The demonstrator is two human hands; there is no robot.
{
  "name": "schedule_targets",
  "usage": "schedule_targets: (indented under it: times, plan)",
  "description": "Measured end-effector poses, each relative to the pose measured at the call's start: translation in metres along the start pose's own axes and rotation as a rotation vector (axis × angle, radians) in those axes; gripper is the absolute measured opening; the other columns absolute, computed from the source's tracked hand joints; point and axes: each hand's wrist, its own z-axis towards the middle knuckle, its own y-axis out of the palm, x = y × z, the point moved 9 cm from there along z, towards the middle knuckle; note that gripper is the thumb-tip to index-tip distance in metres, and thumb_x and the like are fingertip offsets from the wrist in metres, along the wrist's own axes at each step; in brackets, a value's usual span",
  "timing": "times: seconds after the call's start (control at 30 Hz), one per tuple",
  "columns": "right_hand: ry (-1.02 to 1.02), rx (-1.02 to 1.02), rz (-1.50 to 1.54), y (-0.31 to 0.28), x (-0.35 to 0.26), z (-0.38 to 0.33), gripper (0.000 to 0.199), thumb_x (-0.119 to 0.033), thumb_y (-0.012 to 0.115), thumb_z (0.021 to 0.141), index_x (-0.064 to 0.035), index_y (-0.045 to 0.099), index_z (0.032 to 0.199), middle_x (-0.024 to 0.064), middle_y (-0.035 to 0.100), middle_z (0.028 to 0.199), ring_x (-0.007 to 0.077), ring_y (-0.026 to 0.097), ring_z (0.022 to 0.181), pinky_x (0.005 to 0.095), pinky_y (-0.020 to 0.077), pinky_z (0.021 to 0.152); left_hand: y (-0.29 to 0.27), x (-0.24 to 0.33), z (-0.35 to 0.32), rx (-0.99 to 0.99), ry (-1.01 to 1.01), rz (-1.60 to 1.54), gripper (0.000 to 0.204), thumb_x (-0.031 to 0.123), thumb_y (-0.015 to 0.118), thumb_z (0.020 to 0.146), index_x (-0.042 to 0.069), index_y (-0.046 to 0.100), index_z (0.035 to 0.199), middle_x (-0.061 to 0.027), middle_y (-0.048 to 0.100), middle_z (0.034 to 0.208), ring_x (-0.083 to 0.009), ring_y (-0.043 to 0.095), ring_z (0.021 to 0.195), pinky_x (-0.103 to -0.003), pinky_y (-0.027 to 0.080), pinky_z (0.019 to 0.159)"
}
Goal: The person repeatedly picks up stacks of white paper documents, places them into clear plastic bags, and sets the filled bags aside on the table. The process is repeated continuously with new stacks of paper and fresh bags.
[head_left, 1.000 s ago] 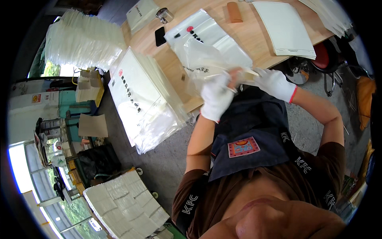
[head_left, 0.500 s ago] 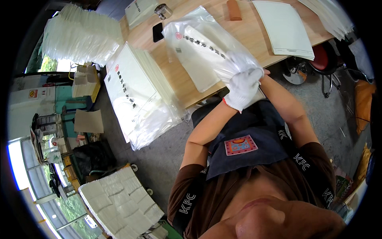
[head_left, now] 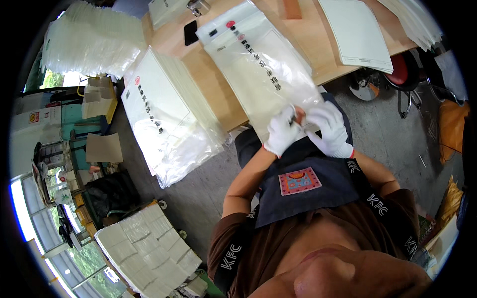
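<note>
A clear plastic bag (head_left: 278, 64) with dark print and a red mark lies over pale paper bags on the wooden table, its near end hanging toward my lap. My left hand (head_left: 283, 131), in a white glove with some bare fingertips, is closed at the bag's near edge, thumb and fingers pinched together. Beside it, my right hand (head_left: 329, 130), also gloved, rests at the bag's near right corner. Its thumb stands apart from its fingers, which are slightly blurred.
Left of the bag stands a thick stack of printed bags (head_left: 164, 109) overhanging the table edge. A black phone (head_left: 191, 33), a metal cup (head_left: 198, 7) and an orange-brown block (head_left: 292, 9) lie farther back. White sheets (head_left: 355, 32) are at right; a wrapped paper stack (head_left: 149, 248) stands lower left.
My hands were together at the bag's near end, the left crossing over the right; now they are apart, side by side and nearer my body. The bag lies flatter, its print more visible.
</note>
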Motion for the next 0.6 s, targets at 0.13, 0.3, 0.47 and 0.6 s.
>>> schedule_targets:
  times: [0.13, 0.3, 0.47, 0.6]
  plan:
    - [0.445, -0.334, -0.302, 0.044, 0.079, -0.004, 0.049, -0.028, 0.061, 0.079, -0.005, 0.05, 0.12, 0.0153, 0.063, 0.1, 0.0349, 0.062, 0.091, 0.045, 0.0481, 0.079, 0.03, 0.003, -0.06, -0.047, 0.417, 0.356, 0.025, 0.01, 0.07, 0.07, 0.015, 0.066, 0.095, -0.0056, 0.063, 0.09, -0.0238, 0.061, 0.085, -0.034, 0.049, 0.071]
    - [0.304, -0.414, -0.359, 0.059, 0.087, -0.013, 0.024, -0.03, 0.053, 0.085, -0.0083, 0.055, 0.095, 0.0097, 0.063, 0.065, 0.0304, 0.063, 0.058, 0.0451, 0.0483, 0.052, -0.089, -0.091, -0.06, 0.481, -0.063, 0.643, 0.015, -0.002, 0.059, 0.07, 0.006, 0.052, 0.08, -0.0096, 0.054, 0.077, -0.0272, 0.055, 0.072, -0.037, 0.044, 0.062]
    - [0.154, -0.544, -0.291, 0.028, 0.037, -0.03, 0.021, -0.03, 0.058, 0.079, -0.0094, 0.054, 0.077, 0.0101, 0.061, 0.062, 0.0273, 0.06, 0.052, 0.0425, 0.048, 0.052, -0.09, -0.083, -0.137, 0.566, -0.351, 0.244, 0.017, 0.0, 0.063, 0.073, 0.007, 0.05, 0.08, -0.0097, 0.055, 0.074, -0.0243, 0.056, 0.063, -0.033, 0.046, 0.059]
    - [0.329, -0.827, -0.293, 0.032, 0.038, -0.096, 0.023, -0.03, 0.051, 0.08, -0.0082, 0.057, 0.075, 0.0124, 0.065, 0.064, 0.0292, 0.065, 0.054, 0.0438, 0.051, 0.051, -0.064, -0.067, -0.211, 0.49, -0.303, 0.142, 0.017, 0.006, 0.069, 0.076, 0.006, 0.053, 0.081, -0.0062, 0.057, 0.073, -0.017, 0.053, 0.057, -0.028, 0.044, 0.054]
